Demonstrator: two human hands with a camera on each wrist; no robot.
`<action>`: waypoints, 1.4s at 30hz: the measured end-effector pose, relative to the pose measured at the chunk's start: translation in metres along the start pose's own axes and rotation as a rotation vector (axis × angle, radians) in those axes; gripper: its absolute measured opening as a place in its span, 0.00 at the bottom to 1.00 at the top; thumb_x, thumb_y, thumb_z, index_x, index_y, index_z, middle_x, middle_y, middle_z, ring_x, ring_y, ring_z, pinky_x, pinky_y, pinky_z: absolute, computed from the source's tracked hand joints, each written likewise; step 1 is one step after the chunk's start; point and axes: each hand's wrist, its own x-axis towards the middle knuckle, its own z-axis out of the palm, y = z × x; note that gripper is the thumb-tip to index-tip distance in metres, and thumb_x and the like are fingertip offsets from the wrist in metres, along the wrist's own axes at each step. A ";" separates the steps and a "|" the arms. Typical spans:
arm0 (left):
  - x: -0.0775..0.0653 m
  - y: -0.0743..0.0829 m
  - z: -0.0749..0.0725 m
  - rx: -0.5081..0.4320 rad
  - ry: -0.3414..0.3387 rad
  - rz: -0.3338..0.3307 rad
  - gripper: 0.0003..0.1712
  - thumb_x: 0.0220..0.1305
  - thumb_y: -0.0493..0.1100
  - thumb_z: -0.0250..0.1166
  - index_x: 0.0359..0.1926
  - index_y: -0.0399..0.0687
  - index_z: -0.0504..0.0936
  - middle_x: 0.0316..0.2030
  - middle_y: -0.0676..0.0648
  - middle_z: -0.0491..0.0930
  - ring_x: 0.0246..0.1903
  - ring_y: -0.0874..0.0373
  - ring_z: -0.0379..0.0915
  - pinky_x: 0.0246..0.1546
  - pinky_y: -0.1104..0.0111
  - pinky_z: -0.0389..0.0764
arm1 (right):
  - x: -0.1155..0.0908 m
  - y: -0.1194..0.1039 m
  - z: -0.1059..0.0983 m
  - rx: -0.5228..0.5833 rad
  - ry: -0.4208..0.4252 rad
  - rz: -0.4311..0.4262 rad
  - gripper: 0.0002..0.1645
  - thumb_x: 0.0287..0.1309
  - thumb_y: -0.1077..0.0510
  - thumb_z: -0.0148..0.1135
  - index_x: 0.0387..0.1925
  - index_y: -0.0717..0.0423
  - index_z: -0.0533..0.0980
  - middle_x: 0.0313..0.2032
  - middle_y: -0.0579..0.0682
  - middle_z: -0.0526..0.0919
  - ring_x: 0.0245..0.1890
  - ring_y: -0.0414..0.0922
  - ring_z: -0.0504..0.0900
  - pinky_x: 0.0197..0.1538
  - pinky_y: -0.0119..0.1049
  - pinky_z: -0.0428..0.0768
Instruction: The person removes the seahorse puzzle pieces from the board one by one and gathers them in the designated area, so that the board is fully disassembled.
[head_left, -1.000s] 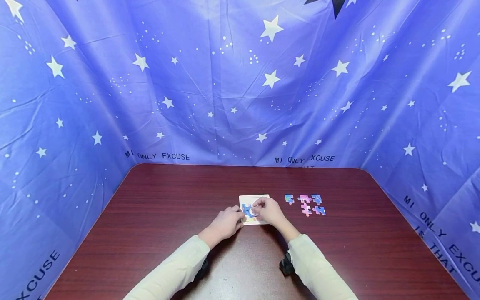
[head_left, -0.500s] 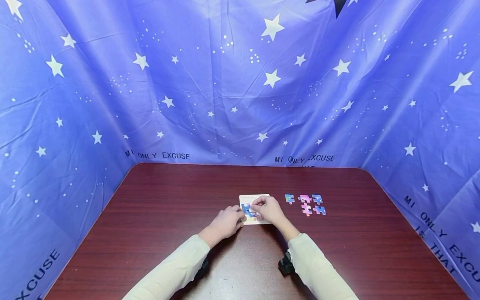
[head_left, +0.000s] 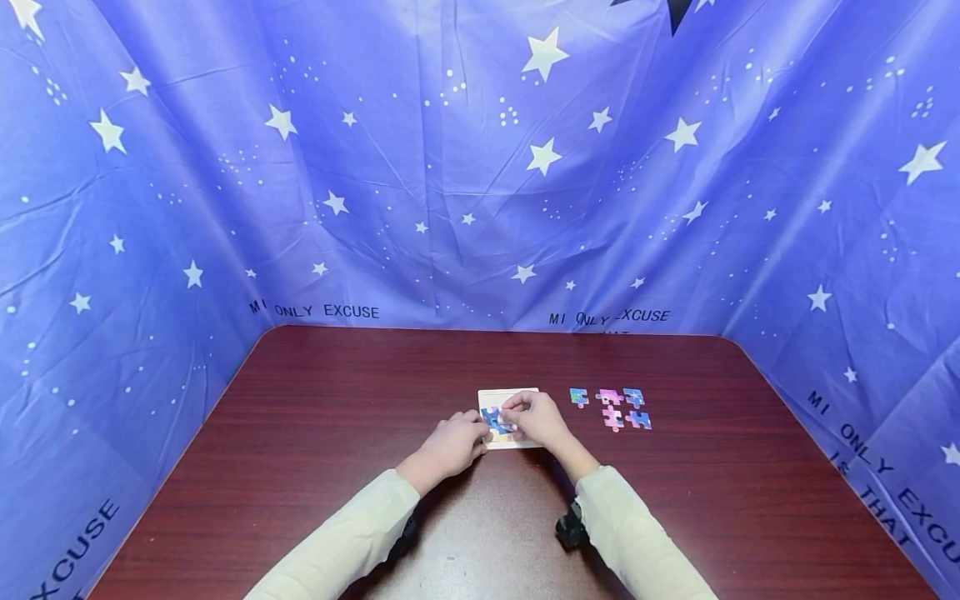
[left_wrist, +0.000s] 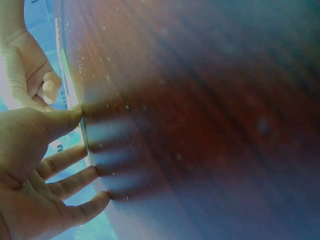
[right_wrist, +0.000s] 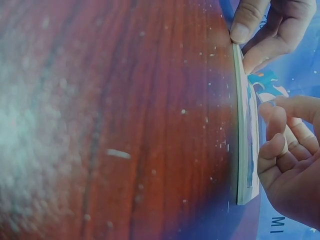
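A small square puzzle tray (head_left: 501, 397) with a white rim lies on the table, blue jigsaw pieces (head_left: 492, 422) showing inside it. At its left near corner my left hand (head_left: 448, 443) holds the tray, thumb (right_wrist: 241, 33) against the near edge and the other fingers spread along the left side. My right hand (head_left: 538, 418) is over the right half, thumb and index finger pinching a jigsaw piece. In the right wrist view a blue and white piece (right_wrist: 270, 86) stands tilted above the tray by those fingertips. The right hand hides much of the tray.
Several loose pink and blue jigsaw pieces (head_left: 612, 418) lie right of the tray, one blue-green piece (head_left: 578, 397) a little apart. The dark red wooden table (head_left: 337, 392) ends at a blue star-patterned curtain (head_left: 450, 167) on the back and sides.
The right fingers have shifted slightly over the tray, and the blue piece there has turned or tipped a little. The left hand and the loose pieces stay put.
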 end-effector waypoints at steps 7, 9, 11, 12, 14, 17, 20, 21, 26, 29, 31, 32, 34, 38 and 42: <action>0.000 0.000 0.001 0.009 0.004 0.003 0.03 0.58 0.46 0.65 0.33 0.54 0.79 0.37 0.53 0.75 0.36 0.55 0.73 0.30 0.62 0.75 | -0.001 0.001 -0.003 0.023 -0.006 0.005 0.05 0.52 0.65 0.63 0.31 0.65 0.79 0.23 0.52 0.81 0.15 0.39 0.76 0.23 0.35 0.81; 0.000 0.000 0.001 0.003 0.004 0.001 0.03 0.58 0.46 0.65 0.34 0.54 0.79 0.37 0.53 0.75 0.36 0.55 0.72 0.30 0.62 0.75 | -0.001 0.000 -0.004 0.007 -0.001 -0.006 0.05 0.52 0.65 0.64 0.31 0.65 0.79 0.23 0.52 0.82 0.15 0.39 0.77 0.22 0.35 0.81; -0.001 0.000 0.001 -0.004 0.009 0.004 0.03 0.58 0.45 0.65 0.33 0.54 0.80 0.37 0.53 0.75 0.36 0.55 0.72 0.30 0.62 0.74 | -0.002 0.000 -0.006 -0.008 0.005 -0.012 0.05 0.52 0.64 0.64 0.31 0.65 0.79 0.23 0.51 0.82 0.16 0.39 0.77 0.22 0.34 0.80; -0.001 0.000 0.001 -0.007 0.011 0.006 0.03 0.58 0.45 0.65 0.33 0.54 0.80 0.37 0.53 0.75 0.35 0.55 0.72 0.30 0.62 0.74 | -0.002 0.000 -0.006 -0.017 0.010 -0.020 0.05 0.52 0.64 0.64 0.30 0.65 0.80 0.22 0.51 0.82 0.16 0.40 0.77 0.21 0.33 0.79; -0.002 0.000 0.000 -0.010 0.013 0.008 0.03 0.58 0.45 0.65 0.33 0.54 0.80 0.37 0.53 0.75 0.35 0.55 0.72 0.30 0.62 0.74 | -0.002 0.001 -0.008 -0.051 0.027 -0.039 0.05 0.51 0.64 0.65 0.30 0.64 0.80 0.22 0.50 0.83 0.17 0.39 0.77 0.21 0.31 0.77; -0.002 0.000 0.000 -0.010 0.016 0.008 0.03 0.58 0.45 0.65 0.33 0.54 0.80 0.37 0.53 0.75 0.35 0.55 0.72 0.30 0.61 0.75 | -0.001 0.002 -0.010 -0.099 0.055 -0.063 0.05 0.49 0.63 0.67 0.29 0.63 0.81 0.22 0.50 0.83 0.18 0.39 0.77 0.22 0.29 0.74; -0.002 0.000 -0.001 -0.012 0.010 0.002 0.03 0.58 0.45 0.65 0.33 0.53 0.80 0.37 0.53 0.75 0.36 0.55 0.72 0.31 0.61 0.75 | 0.000 0.002 -0.013 -0.138 0.081 -0.076 0.05 0.48 0.62 0.68 0.28 0.61 0.82 0.23 0.50 0.84 0.20 0.37 0.76 0.24 0.28 0.72; -0.002 0.001 -0.001 -0.014 0.008 0.000 0.03 0.58 0.45 0.65 0.33 0.53 0.80 0.37 0.53 0.75 0.36 0.55 0.72 0.30 0.61 0.75 | 0.000 0.003 -0.013 -0.142 0.085 -0.074 0.05 0.48 0.62 0.68 0.28 0.61 0.82 0.23 0.49 0.84 0.20 0.36 0.75 0.24 0.28 0.71; -0.002 0.001 -0.001 -0.018 -0.002 -0.005 0.03 0.59 0.45 0.65 0.33 0.52 0.79 0.38 0.53 0.74 0.36 0.55 0.72 0.31 0.61 0.74 | -0.001 0.004 -0.016 -0.110 0.085 -0.058 0.05 0.49 0.63 0.67 0.29 0.62 0.81 0.22 0.51 0.83 0.15 0.37 0.73 0.20 0.29 0.72; -0.002 0.001 -0.002 -0.018 0.002 -0.003 0.03 0.58 0.45 0.65 0.33 0.53 0.79 0.38 0.53 0.74 0.37 0.55 0.72 0.32 0.61 0.75 | -0.002 0.005 -0.017 -0.094 0.084 -0.056 0.05 0.49 0.63 0.67 0.29 0.63 0.81 0.21 0.50 0.82 0.16 0.39 0.74 0.20 0.30 0.73; -0.002 0.001 -0.001 -0.019 0.009 0.000 0.03 0.58 0.44 0.65 0.33 0.53 0.79 0.38 0.53 0.75 0.37 0.55 0.72 0.32 0.61 0.75 | -0.002 0.005 -0.018 -0.104 0.091 -0.058 0.05 0.49 0.63 0.67 0.29 0.63 0.81 0.21 0.50 0.82 0.18 0.39 0.74 0.21 0.30 0.72; -0.002 0.001 -0.001 -0.020 0.009 -0.001 0.03 0.58 0.45 0.65 0.33 0.53 0.80 0.38 0.53 0.75 0.37 0.55 0.73 0.32 0.61 0.75 | -0.002 0.006 -0.019 -0.110 0.093 -0.057 0.05 0.49 0.63 0.67 0.28 0.62 0.81 0.21 0.49 0.82 0.19 0.39 0.74 0.22 0.30 0.72; -0.003 0.001 -0.001 -0.023 0.012 0.001 0.03 0.58 0.45 0.65 0.33 0.53 0.80 0.38 0.53 0.75 0.37 0.55 0.73 0.32 0.61 0.75 | -0.002 0.007 -0.020 -0.124 0.097 -0.056 0.05 0.49 0.63 0.67 0.28 0.62 0.81 0.21 0.49 0.82 0.20 0.38 0.74 0.23 0.29 0.72; -0.003 0.001 0.000 -0.024 0.021 0.005 0.03 0.58 0.44 0.65 0.34 0.53 0.80 0.38 0.53 0.75 0.37 0.54 0.73 0.32 0.60 0.75 | -0.002 0.009 -0.022 -0.109 0.088 -0.050 0.05 0.50 0.63 0.66 0.29 0.63 0.80 0.22 0.49 0.83 0.20 0.39 0.76 0.24 0.29 0.74; -0.003 0.000 0.001 -0.019 0.027 0.005 0.03 0.58 0.44 0.65 0.34 0.53 0.80 0.38 0.53 0.75 0.37 0.54 0.73 0.32 0.60 0.75 | -0.002 0.010 -0.025 -0.105 0.076 -0.051 0.05 0.50 0.63 0.65 0.29 0.63 0.80 0.22 0.49 0.83 0.19 0.39 0.75 0.23 0.30 0.74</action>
